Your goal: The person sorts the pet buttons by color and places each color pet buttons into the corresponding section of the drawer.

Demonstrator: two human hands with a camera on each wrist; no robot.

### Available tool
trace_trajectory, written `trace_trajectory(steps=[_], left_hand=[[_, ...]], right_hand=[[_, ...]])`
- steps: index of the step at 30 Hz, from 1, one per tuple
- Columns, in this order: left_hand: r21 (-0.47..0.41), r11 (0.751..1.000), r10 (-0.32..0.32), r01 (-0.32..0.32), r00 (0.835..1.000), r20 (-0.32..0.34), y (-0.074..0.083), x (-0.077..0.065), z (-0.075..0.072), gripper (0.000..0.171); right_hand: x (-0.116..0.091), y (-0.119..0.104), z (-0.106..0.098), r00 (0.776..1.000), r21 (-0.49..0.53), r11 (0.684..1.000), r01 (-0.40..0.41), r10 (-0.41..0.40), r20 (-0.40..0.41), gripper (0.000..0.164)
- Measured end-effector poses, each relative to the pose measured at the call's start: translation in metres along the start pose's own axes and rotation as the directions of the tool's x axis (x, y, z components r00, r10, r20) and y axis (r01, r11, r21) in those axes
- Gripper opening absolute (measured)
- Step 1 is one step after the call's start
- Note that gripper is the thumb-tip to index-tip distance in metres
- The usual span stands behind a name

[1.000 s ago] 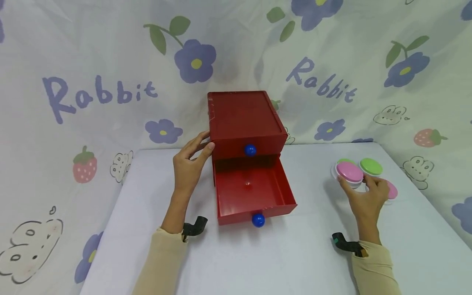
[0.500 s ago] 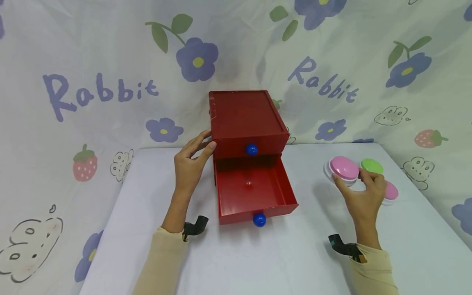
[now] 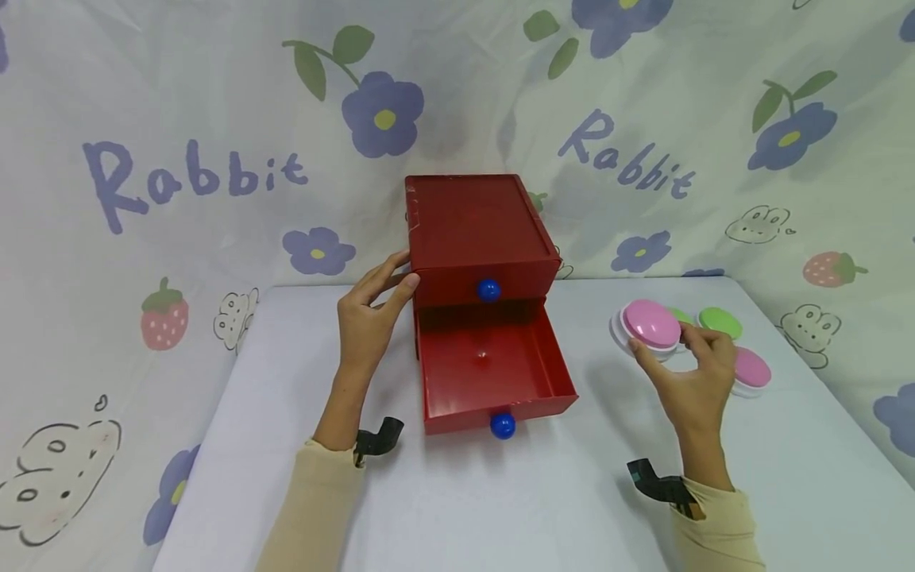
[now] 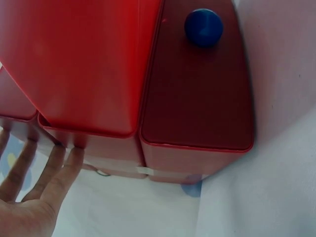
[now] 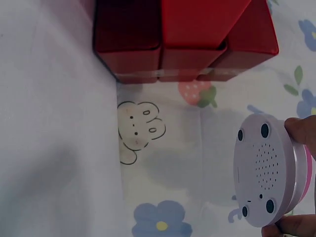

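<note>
My right hand [image 3: 696, 385] pinches a pink-domed push button [image 3: 652, 322] by its white rim, held up off the table and tilted. The right wrist view shows the button's white underside [image 5: 261, 170], with speaker holes and dark feet. My left hand [image 3: 364, 326] rests its fingertips against the left side of a red drawer cabinet [image 3: 479, 222]; its fingers [image 4: 61, 173] look fairly straight in the left wrist view. The cabinet's middle drawer [image 3: 486, 373] is pulled out, and nothing lies in it. A lower drawer with a blue knob [image 4: 203, 27] is visible only in the left wrist view.
On the right of the white table [image 3: 557, 500] sit a green button [image 3: 720, 322] and another pink button [image 3: 753, 368]. Another green button [image 3: 680, 316] is partly hidden behind the held one. A patterned cloth [image 3: 214, 95] hangs behind the cabinet.
My right hand has moved left with the pink button, away from the other buttons, uncovering more of the pink one on the table. My left hand and the cabinet stay where they were.
</note>
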State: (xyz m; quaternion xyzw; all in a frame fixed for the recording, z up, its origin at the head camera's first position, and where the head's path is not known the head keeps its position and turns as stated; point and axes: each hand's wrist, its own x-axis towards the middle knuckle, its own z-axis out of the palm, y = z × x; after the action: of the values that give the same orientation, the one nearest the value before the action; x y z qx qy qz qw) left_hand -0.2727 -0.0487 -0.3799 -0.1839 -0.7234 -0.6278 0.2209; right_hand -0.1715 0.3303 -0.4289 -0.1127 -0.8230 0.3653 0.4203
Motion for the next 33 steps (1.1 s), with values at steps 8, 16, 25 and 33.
trace_trajectory(steps=[8,16,25,33], left_hand=[[0.008,1.000,-0.003,0.003,1.000,-0.002,0.000,-0.001,-0.001,0.041],[0.011,1.000,-0.006,0.006,1.000,-0.007,0.000,-0.001,-0.001,0.041],[0.004,1.000,-0.003,0.003,1.000,-0.004,0.000,0.000,-0.001,0.041],[-0.007,1.000,-0.005,0.005,1.000,-0.001,0.000,0.000,0.000,0.040]], right_hand=[[-0.003,-0.010,0.001,0.999,0.022,0.999,0.027,-0.027,0.016,0.059],[-0.005,-0.021,0.003,0.997,0.058,0.996,0.069,-0.070,0.017,0.058],[-0.010,-0.031,0.008,0.996,0.087,0.994,0.073,-0.076,0.035,0.060],[-0.015,-0.044,0.013,0.992,0.149,0.982,0.114,-0.121,0.033,0.061]])
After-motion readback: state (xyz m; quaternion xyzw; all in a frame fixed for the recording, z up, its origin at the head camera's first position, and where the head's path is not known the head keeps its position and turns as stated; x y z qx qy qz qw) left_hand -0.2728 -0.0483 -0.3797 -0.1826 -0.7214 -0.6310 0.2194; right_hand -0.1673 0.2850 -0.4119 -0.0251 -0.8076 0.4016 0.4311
